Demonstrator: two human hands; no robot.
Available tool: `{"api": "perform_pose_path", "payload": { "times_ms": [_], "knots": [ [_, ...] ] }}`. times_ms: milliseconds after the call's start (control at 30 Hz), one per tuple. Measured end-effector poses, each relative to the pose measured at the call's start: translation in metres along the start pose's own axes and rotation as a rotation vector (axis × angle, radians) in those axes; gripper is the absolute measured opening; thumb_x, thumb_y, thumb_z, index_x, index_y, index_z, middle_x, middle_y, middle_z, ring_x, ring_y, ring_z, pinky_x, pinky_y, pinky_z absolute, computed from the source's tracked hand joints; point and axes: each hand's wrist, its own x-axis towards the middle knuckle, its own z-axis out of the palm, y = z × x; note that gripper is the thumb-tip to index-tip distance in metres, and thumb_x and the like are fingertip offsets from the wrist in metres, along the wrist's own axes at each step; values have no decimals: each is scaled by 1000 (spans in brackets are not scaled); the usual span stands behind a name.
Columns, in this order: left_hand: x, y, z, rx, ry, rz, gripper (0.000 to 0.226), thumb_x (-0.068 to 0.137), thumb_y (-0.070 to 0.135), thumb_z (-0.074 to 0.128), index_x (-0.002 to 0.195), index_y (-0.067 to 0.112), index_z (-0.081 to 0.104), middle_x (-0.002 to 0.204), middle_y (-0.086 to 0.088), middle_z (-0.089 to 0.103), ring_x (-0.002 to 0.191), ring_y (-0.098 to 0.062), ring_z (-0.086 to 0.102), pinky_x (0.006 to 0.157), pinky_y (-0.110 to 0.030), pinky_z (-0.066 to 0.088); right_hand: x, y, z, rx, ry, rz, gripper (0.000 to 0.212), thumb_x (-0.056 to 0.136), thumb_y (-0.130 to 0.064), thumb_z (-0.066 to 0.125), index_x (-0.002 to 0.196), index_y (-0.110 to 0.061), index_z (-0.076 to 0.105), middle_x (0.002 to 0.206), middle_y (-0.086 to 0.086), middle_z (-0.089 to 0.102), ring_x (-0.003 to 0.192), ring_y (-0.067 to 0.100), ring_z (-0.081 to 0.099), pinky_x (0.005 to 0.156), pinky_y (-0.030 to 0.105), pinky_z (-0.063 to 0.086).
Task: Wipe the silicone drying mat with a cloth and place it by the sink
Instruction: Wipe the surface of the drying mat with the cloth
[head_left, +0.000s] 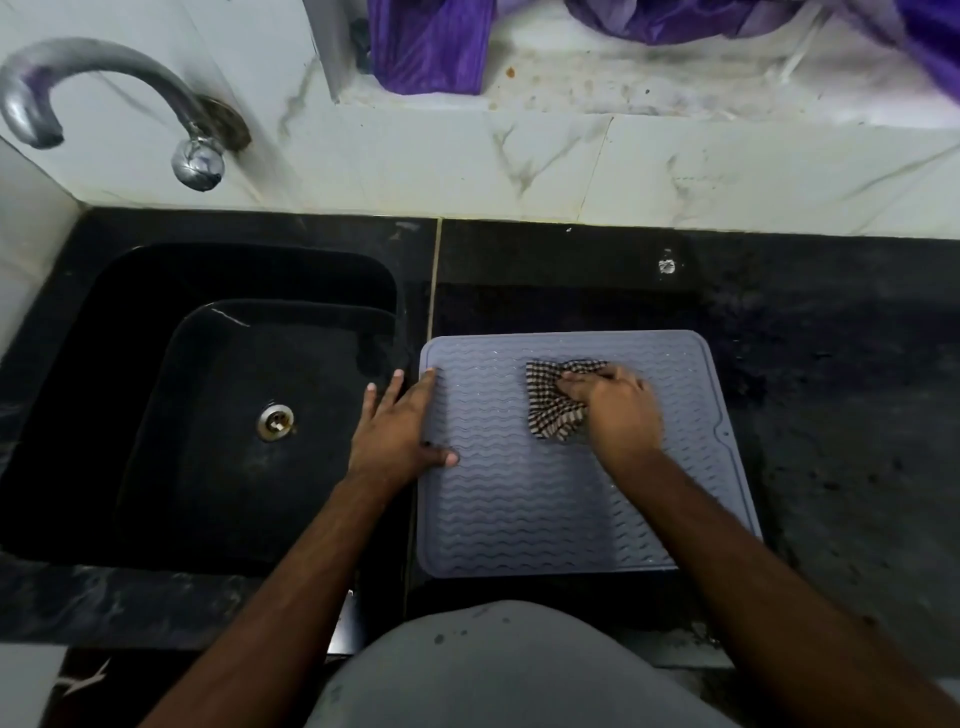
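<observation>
A grey silicone drying mat (545, 499) is laid flat on the black counter (831, 364), just beside the black sink (208, 395). The mat's left edge is close to the sink's right rim. Wavy lines are seen all over the top of the mat, and a small notch is seen on its right edge.

A checked cloth (553, 402), brown and white, is held on the upper part of the mat. It is bunched up and pressed down on the mat by the right hand (618, 408). The fingers of that hand are curled round the cloth, so the cloth is gripped.

The left hand (400, 426) is laid flat at the left edge of the mat. Its fingers are straight and spread apart. The thumb and one finger are rested on the mat, and the other fingers are stretched over the strip of counter toward the sink. Nothing is held in this hand.

A round metal drain (275, 422) is seen in the bottom of the sink. A curved metal tap (104, 83) is fixed to the white marble wall (623, 166) above the sink. Purple cloth (431, 41) is seen on a stained ledge at the top. A small white spot is seen on the counter behind the mat. A light grey shirt (509, 670) is seen at the bottom, between the two arms.
</observation>
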Motion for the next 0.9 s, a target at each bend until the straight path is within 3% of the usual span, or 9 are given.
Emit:
{"api": "perform_pose_path", "payload": {
  "times_ms": [100,167,233,300,400,500,600,733,900],
  "knots": [
    [-1,4,1,12,34,48,116,75,54,79,162,22,9,167,1,19,155,-17,-4,124,-44,-12,-2,1,-2,237,-7,138,54,90,-8,61,131,-43,62,124,6,67,114,27,60,101,38,49],
    [-2,7,6,-95,77,91,112,75,58,78,161,22,16,166,-1,22,155,-17,2,125,-42,-8,-2,-7,-11,462,14,155,51,85,-3,65,125,-35,67,113,-5,70,108,15,64,97,32,51],
    [-8,16,12,-372,100,106,101,79,55,77,159,22,24,164,0,29,153,-15,17,126,-39,9,-6,-20,-29,749,-13,191,44,87,-1,67,119,-30,70,105,-14,70,99,7,65,83,27,52],
    [-14,31,17,-724,104,35,90,85,45,77,158,23,29,160,3,37,146,-10,35,121,-34,30,-12,-33,-43,1107,-68,270,34,91,-2,66,112,-27,71,100,-8,75,94,13,71,77,29,58],
    [-20,59,9,-1134,26,-153,75,85,52,67,150,23,43,147,-3,54,132,-15,55,112,-40,45,-19,-41,-47,1528,-173,379,28,93,3,63,118,-9,68,107,9,77,104,26,72,91,42,58],
    [-21,71,-4,-1350,-89,-224,60,94,61,48,129,15,65,122,-10,71,108,-23,69,91,-39,56,-24,-41,-43,1794,-307,455,32,96,-5,61,127,-1,62,120,19,71,114,35,67,101,52,52],
    [-20,76,-15,-1430,-118,-231,56,97,54,51,120,6,68,110,-9,74,93,-18,70,76,-33,57,-30,-40,-34,1855,-387,426,39,97,-22,62,131,-3,60,123,16,71,117,32,67,101,47,53],
    [-24,89,-20,-1444,-69,-293,19,95,28,67,105,12,63,105,-9,74,92,-21,70,78,-38,57,-37,-40,-23,1710,-367,385,49,94,-48,62,127,-13,63,118,11,74,111,28,70,97,49,55],
    [-30,96,-27,-1250,28,-111,29,94,19,69,120,17,56,104,-9,71,80,-24,69,70,-50,53,-37,-47,-8,1715,-292,455,50,93,-48,67,125,-9,65,116,14,74,108,31,71,94,55,56]
  ]
}}
